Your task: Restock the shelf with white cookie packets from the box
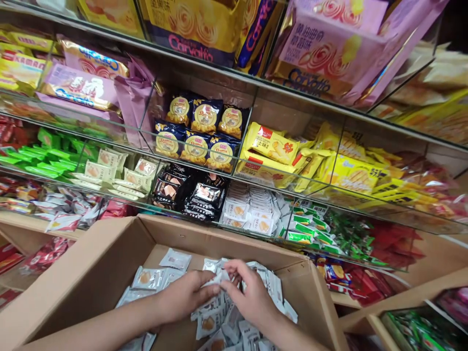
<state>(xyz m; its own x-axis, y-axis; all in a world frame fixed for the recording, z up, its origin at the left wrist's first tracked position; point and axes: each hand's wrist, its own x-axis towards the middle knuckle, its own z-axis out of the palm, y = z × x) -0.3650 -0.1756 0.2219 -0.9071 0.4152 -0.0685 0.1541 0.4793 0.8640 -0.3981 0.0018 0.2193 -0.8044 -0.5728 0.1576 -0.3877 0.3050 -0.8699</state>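
Both my hands reach into an open cardboard box that holds several small white snack packets. My left hand is closed, its fingers pinching white packets in the middle of the box. My right hand meets it from the right, fingers curled around the same bunch of white packets. More packets lie loose under and around both hands.
Glass-fronted shelf bins stand behind the box: white packets, black packets, dark blue and gold packets, yellow packets, green packets. Large pink and yellow biscuit boxes fill the top shelf. Wooden shelving runs right.
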